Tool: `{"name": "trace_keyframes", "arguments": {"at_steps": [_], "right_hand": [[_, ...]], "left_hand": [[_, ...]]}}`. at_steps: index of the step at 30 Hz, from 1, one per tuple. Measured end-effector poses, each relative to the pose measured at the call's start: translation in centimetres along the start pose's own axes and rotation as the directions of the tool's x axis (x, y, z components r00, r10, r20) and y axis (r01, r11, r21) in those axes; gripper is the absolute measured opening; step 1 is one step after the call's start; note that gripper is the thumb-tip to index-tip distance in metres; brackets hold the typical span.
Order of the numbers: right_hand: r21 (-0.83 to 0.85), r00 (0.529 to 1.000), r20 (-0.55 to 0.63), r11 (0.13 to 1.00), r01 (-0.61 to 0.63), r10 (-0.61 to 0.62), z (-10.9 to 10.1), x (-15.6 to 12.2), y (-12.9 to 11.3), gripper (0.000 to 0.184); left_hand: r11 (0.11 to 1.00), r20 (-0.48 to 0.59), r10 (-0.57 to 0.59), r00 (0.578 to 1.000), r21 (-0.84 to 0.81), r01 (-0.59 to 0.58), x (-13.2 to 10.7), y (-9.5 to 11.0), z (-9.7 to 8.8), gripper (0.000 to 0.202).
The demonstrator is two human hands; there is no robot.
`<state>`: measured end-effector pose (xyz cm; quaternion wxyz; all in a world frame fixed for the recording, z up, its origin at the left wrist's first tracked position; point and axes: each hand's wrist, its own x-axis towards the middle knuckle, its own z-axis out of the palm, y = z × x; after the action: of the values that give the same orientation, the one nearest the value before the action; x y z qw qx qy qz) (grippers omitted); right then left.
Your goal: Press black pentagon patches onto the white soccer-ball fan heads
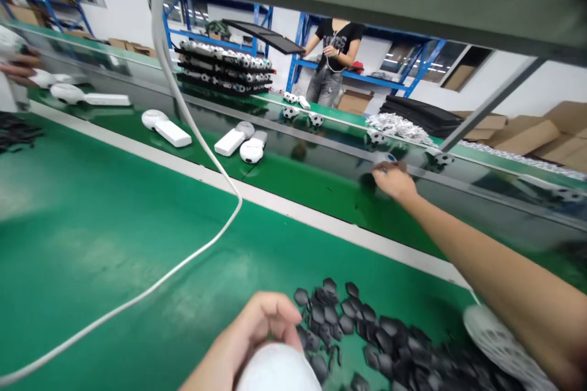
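Observation:
My left hand sits at the bottom edge of the view, fingers curled over a white domed shell that is cut off by the frame. Just right of it lies a loose pile of black hexagonal patches on the green conveyor belt. My right arm stretches across to the far side, and my right hand is at a small white piece beyond the belt's pale edge strip. I cannot tell whether the hand grips it. A white perforated dome lies under my right forearm.
A white cable hangs across the view. White handheld devices and small football-patterned balls lie on a farther belt. A co-worker's hand shows at far left. Another person holds a dark tray beside stacked racks.

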<state>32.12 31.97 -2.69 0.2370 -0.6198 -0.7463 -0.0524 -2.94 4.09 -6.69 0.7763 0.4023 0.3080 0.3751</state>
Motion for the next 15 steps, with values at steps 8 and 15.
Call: {"name": "trace_keyframes", "arguments": {"at_steps": [8,15], "right_hand": [[0.059,0.876,0.306,0.926,0.373,-0.372,-4.2,-10.6,-8.1,0.022],[0.139,0.821,0.422,0.922,0.360,-0.385,-7.9,-17.6,-13.2,0.025]], "left_hand": [[0.996,-0.290,-0.023,0.957,0.080,0.048,-2.3,2.5,3.4,0.071],[0.998,-0.456,0.059,0.888,0.004,-0.064,-1.4,2.7,4.6,0.031]]}}
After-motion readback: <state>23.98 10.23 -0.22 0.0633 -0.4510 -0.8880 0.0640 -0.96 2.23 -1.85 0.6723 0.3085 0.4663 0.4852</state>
